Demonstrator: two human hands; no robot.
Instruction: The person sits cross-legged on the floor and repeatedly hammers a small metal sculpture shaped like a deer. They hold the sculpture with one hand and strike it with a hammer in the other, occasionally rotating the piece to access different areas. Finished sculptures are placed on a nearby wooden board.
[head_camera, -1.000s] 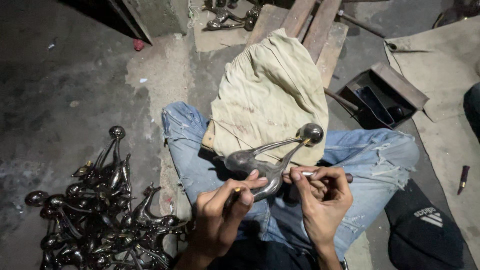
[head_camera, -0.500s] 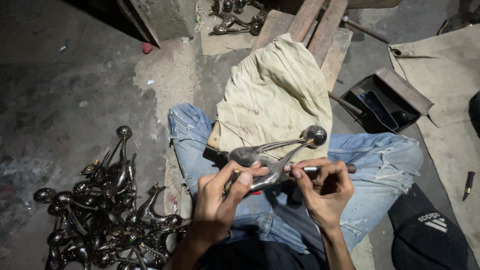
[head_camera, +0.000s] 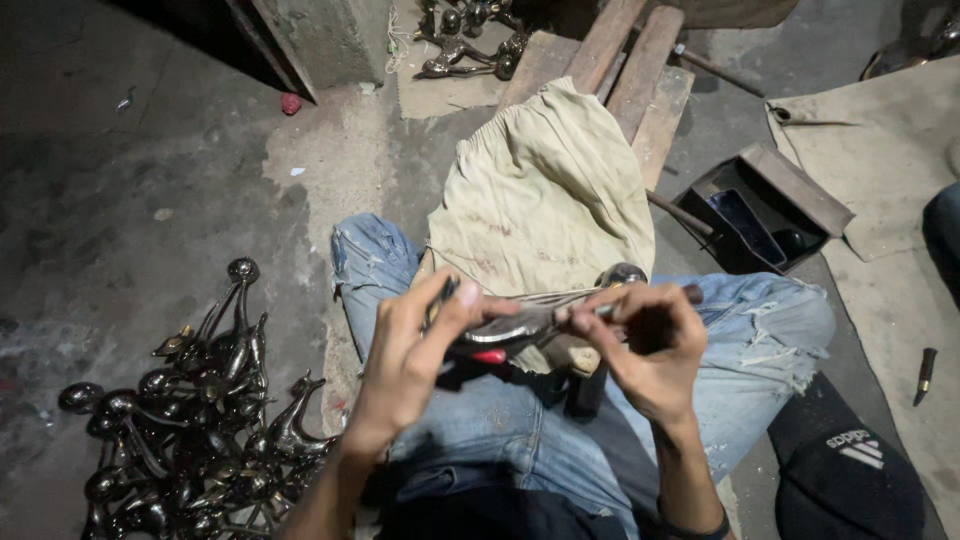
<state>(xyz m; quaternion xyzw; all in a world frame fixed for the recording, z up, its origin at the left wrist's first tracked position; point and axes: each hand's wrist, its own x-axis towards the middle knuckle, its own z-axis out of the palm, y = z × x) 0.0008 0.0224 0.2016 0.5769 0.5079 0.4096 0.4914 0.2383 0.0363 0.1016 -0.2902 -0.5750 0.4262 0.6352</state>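
Both hands are gripping a shiny dark-metal bird-shaped figure with a ball end (head_camera: 545, 318) — it sits right between them, above the lap in blue jeans (head_camera: 500, 420). Left hand (head_camera: 415, 350) clamps the near end, right hand (head_camera: 640, 345) pinches the far end — a pile of similar dark metal figures (head_camera: 190, 420) lies on the floor to the left.

Dark, stained concrete floor (head_camera: 130, 180). At lower left, a heap of dark metal bird-shaped castings (head_camera: 190, 420). Near the concrete pillar base (head_camera: 320, 40), a small red scrap (head_camera: 290, 103). At top centre, more castings (head_camera: 465, 40) on a pale mat, beside wooden planks (head_camera: 625, 60). At right, an open dark metal box (head_camera: 765, 205), a tan cloth sheet (head_camera: 885, 150), a small dark tool (head_camera: 926, 375).
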